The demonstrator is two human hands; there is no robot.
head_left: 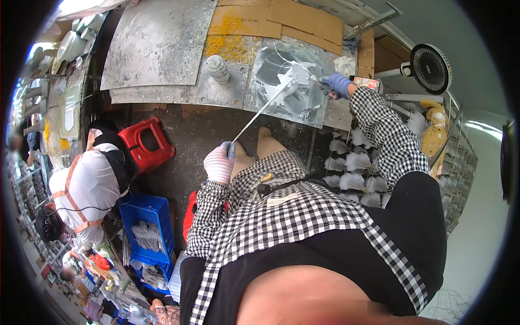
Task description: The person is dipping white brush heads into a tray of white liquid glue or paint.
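My left hand, in a striped pink-and-white glove, grips the near end of a long thin white rod. The rod slants up and to the right toward a metal sheet smeared with white paste on the workbench. My right hand, in a blue glove, is closed on a thin tool at the rod's far tip, over the white paste. Both my sleeves are black-and-white checked.
A capped jar stands on the bench beside yellow powder on cardboard. A red stool and a blue crate sit at the left near a seated person. White feathery pieces fill a wire rack on the right; a fan stands behind.
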